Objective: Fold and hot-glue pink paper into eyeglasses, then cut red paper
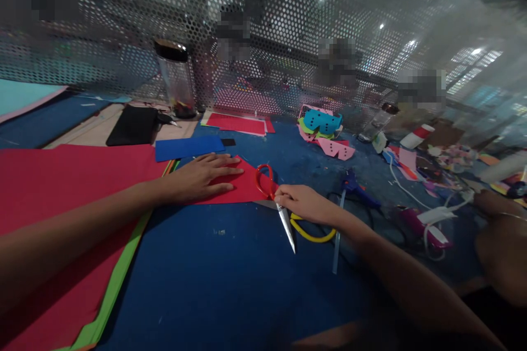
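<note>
My left hand (201,178) lies flat with fingers spread on a piece of red paper (242,189), holding it against the blue table. My right hand (302,201) is closed at the middle of a pair of red-handled scissors (286,227). The scissors' red loops lie over the paper's right end, and the blades point down toward the near side. Below my right hand is a yellow scissor handle (315,238); its blade is partly hidden beneath the hand and paper.
Stacked red and green sheets (49,186) cover the left. Behind are a blue strip (189,148), black pouch (132,126) and lidded bottle (179,79). Cut paper masks (323,123), a blue glue gun (358,189) and another person's arm (500,241) are to the right.
</note>
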Available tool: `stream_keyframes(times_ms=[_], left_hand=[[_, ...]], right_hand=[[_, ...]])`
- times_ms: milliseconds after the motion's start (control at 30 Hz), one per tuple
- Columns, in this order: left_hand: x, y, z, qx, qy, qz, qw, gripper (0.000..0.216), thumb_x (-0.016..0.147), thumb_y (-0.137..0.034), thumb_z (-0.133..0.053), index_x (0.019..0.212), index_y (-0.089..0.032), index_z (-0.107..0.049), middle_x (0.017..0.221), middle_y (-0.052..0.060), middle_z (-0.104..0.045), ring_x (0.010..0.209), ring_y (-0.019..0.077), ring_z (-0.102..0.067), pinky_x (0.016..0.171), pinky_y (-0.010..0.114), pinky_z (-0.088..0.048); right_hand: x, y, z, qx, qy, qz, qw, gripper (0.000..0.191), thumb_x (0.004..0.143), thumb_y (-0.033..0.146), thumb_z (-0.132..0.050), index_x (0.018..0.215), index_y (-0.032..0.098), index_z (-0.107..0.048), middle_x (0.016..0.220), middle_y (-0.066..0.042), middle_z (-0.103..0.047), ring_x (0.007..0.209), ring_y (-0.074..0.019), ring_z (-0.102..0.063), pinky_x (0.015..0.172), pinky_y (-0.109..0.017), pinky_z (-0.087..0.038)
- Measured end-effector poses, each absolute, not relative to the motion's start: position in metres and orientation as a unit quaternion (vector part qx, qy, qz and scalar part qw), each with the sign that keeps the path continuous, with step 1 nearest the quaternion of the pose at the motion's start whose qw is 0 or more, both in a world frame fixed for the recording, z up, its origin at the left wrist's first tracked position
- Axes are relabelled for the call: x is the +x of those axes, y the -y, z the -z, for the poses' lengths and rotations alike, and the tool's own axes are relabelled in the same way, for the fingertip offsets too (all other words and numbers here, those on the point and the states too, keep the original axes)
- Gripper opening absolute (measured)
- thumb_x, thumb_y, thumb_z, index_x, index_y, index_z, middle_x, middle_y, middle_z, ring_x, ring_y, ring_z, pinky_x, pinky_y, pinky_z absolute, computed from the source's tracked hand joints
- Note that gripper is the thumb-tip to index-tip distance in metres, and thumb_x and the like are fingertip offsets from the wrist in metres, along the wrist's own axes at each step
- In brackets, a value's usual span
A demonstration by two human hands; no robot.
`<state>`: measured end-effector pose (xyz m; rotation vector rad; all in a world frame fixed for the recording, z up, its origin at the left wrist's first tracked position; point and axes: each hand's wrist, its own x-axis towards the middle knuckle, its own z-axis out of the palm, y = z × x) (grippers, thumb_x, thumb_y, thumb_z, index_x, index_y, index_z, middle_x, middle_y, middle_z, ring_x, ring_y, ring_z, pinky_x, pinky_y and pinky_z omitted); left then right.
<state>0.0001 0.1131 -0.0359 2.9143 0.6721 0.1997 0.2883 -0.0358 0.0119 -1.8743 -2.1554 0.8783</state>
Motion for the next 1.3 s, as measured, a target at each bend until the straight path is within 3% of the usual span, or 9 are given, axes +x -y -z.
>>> stream_keyframes(times_ms=[1300], left_hand=[[-0.001,-0.112,0.032,0.967,-0.225,-0.070,0.101,0.060,0.101,-0.065,-0.039,0.155,-0.040,-0.040,0.168,-0.001,-0.030,0.153,0.0318,-0.028,0.123,0.051,-0.024]], right_hand=[[0.272,0.034,-0.011,-0.609,0.741,-0.275,0.067,0.025,0.101,0.032,-0.044,0.093,0.020,-0.064,0.087,-0.003,-0.069,0.074,-0.0154,-0.058,0.066,-0.026,-0.032]])
